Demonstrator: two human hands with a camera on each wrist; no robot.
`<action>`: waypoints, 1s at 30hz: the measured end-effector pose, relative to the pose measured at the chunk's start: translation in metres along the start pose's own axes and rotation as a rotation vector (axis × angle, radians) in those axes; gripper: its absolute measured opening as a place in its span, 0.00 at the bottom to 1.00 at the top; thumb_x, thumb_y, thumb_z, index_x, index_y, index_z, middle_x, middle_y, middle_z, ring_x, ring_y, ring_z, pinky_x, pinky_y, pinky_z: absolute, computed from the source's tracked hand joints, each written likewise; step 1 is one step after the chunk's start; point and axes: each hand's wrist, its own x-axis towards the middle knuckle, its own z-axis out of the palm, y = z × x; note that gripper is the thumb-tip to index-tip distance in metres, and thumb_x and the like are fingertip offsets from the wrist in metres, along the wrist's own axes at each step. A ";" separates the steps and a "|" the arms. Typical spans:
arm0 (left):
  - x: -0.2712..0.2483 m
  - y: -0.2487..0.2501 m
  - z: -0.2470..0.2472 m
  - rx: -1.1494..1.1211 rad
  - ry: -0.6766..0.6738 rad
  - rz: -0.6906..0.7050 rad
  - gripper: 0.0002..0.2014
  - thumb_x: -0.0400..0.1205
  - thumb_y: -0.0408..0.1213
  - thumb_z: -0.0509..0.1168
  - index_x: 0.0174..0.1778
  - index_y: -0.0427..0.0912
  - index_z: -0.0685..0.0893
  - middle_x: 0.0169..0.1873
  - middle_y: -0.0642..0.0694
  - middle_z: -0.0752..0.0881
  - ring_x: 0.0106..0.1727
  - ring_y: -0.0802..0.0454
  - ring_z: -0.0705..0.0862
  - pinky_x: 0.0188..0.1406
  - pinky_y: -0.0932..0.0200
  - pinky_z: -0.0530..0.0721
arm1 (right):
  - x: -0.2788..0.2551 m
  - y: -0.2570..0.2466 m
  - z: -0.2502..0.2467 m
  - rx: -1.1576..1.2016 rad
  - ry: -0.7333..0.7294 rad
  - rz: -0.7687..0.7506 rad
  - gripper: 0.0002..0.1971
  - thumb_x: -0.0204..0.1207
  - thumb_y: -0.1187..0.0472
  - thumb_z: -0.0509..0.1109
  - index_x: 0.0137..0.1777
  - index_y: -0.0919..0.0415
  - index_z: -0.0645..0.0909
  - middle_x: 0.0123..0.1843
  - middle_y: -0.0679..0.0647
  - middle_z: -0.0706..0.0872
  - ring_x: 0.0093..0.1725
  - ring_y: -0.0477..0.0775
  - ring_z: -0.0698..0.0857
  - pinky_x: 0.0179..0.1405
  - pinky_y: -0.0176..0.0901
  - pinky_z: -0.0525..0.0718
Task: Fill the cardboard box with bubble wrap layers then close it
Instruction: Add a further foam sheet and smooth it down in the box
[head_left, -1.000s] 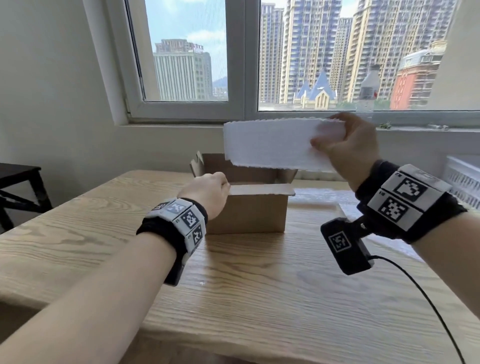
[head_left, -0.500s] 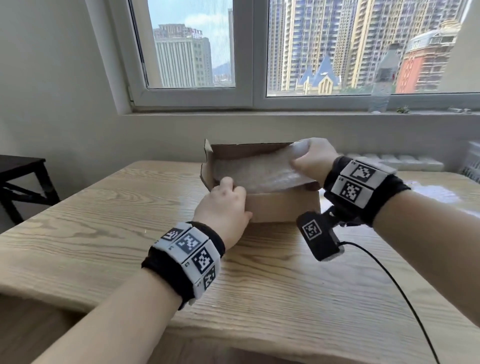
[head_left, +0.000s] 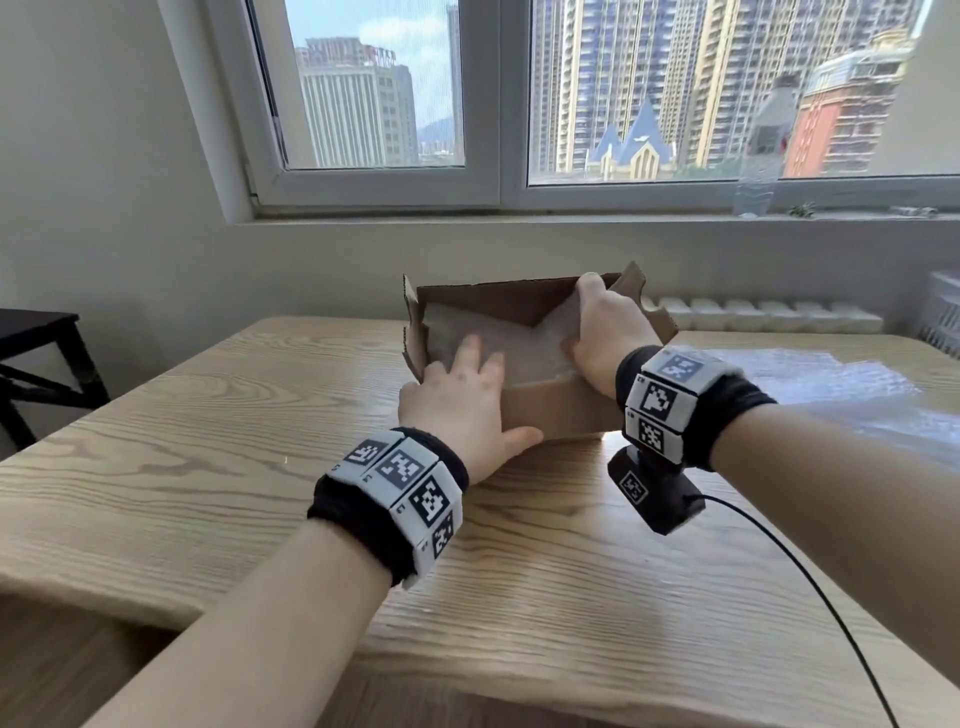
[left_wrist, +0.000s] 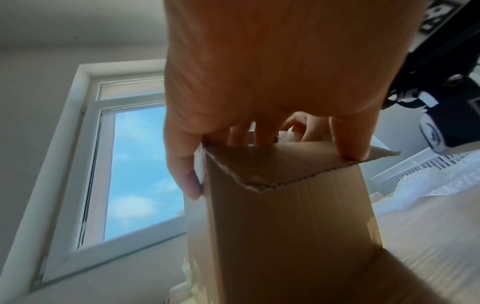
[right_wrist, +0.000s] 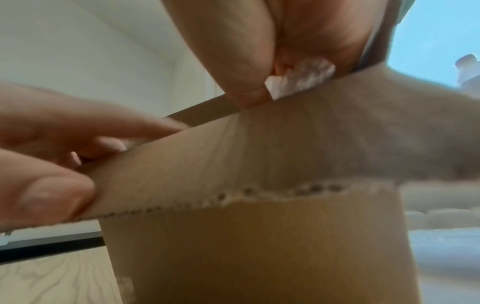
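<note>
The cardboard box (head_left: 561, 410) (flaps open) holds a foam sheet (head_left: 524, 343); my left hand (head_left: 462, 400) presses it flat-fingered at 7 o'clock, my right hand (head_left: 608, 332) pinches it at 2 o'clock.

My left hand (head_left: 462, 410) and right hand (head_left: 608, 338) both wear black wristbands (head_left: 363, 525) faced with white tiles (head_left: 402, 467) of black square codes. A black camera block (head_left: 660, 493) under my right wrist trails a thin cable (head_left: 802, 569).
</note>
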 end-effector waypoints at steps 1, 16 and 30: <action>0.002 -0.001 0.001 0.012 -0.025 -0.021 0.43 0.73 0.69 0.59 0.80 0.51 0.57 0.82 0.45 0.54 0.74 0.40 0.68 0.65 0.43 0.74 | -0.001 0.002 0.001 -0.068 0.056 -0.043 0.19 0.76 0.72 0.63 0.66 0.65 0.68 0.64 0.64 0.78 0.63 0.65 0.80 0.60 0.51 0.77; 0.005 0.008 -0.005 0.073 -0.102 -0.075 0.38 0.69 0.76 0.55 0.70 0.57 0.72 0.70 0.48 0.75 0.77 0.41 0.64 0.72 0.20 0.53 | -0.022 -0.009 0.009 -0.298 -0.370 -0.184 0.30 0.81 0.40 0.42 0.71 0.53 0.75 0.71 0.65 0.77 0.70 0.65 0.74 0.67 0.53 0.71; 0.019 0.005 -0.003 -0.076 -0.261 -0.035 0.38 0.64 0.74 0.63 0.63 0.51 0.77 0.59 0.50 0.84 0.60 0.49 0.82 0.45 0.58 0.76 | 0.005 -0.001 0.019 -0.254 -0.498 -0.017 0.25 0.70 0.40 0.54 0.67 0.43 0.67 0.69 0.64 0.70 0.67 0.69 0.74 0.70 0.57 0.73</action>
